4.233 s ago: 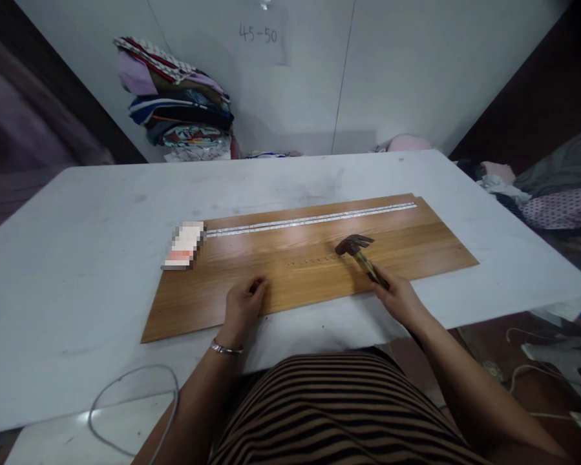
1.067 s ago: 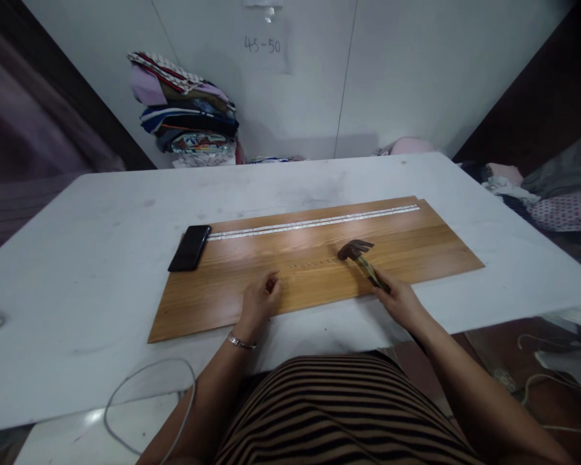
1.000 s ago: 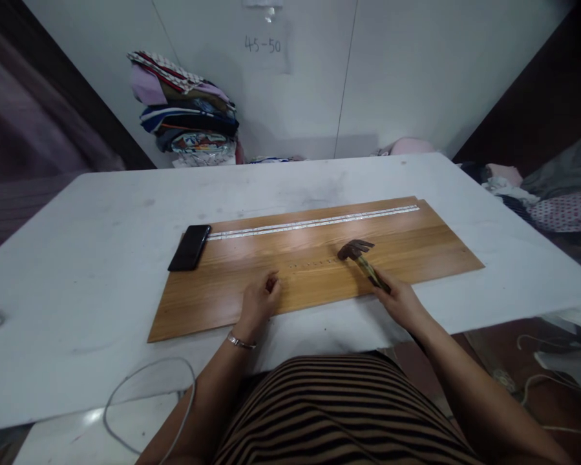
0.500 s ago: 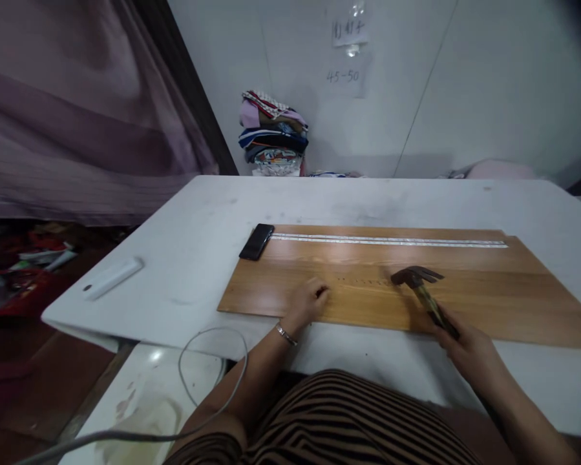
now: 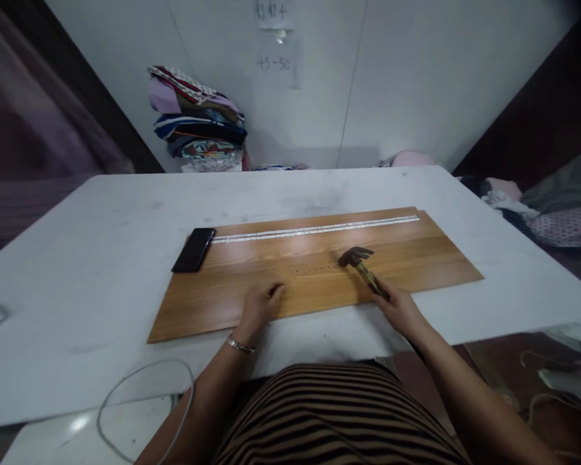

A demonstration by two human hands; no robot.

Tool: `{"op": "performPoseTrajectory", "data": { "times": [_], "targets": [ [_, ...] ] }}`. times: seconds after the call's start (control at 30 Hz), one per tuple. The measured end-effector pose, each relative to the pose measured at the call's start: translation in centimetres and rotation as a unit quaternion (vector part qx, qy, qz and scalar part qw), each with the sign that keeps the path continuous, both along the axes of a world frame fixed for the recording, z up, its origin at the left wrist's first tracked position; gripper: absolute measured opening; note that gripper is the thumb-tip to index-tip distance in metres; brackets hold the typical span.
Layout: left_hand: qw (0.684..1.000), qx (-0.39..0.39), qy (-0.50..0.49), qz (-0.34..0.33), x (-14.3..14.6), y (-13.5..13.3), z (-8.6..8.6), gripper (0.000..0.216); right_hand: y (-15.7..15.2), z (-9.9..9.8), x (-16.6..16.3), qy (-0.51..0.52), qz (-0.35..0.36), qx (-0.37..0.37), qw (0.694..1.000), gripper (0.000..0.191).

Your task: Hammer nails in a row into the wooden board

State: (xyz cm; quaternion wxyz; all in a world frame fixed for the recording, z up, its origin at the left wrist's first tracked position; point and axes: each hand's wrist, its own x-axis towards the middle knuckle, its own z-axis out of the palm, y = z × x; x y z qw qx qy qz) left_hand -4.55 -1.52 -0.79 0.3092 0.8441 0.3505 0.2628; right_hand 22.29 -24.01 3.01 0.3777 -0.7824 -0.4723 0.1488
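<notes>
A claw hammer [image 5: 362,266] is gripped by its handle in my right hand [image 5: 401,310]; its head is over the middle of a brown wooden board [image 5: 416,248], close to a short row of small nails [image 5: 314,268]. Whether the hammer's face touches a nail I cannot tell. My left hand [image 5: 262,303] rests at the board's near side, left of the row, with its fingers curled in. What those fingers hold, if anything, is hidden.
A black phone [image 5: 194,250] lies on the board's far left corner. Two silvery strips [image 5: 314,229] run along its back. A grey cable [image 5: 145,367] loops at lower left. Behind the white table [image 5: 101,258] stands a stack of folded cloth [image 5: 200,123] against the wall.
My view has turned to the right, so the board and table appear further left and tilted. The hammer stays low over the nail row; my left hand stays curled.
</notes>
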Motion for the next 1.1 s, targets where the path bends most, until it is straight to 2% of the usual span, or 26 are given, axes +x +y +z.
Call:
{"op": "performPoseTrajectory", "data": {
  "times": [0.2,0.7,1.1],
  "targets": [
    [1.000,-0.008,0.011,0.006,0.1,0.0,0.8,0.020,-0.3,0.1,-0.1,-0.001,-0.003,-0.004,1.000,0.055],
    [0.999,-0.034,0.010,0.009,0.1,-0.2,1.3,0.023,-0.1,0.3,-0.3,0.002,-0.008,-0.013,1.000,0.053],
    [0.999,-0.037,-0.013,0.017,0.1,-0.1,0.8,0.024,0.0,0.7,-0.5,0.000,-0.003,-0.012,1.000,0.053]
  ]
}}
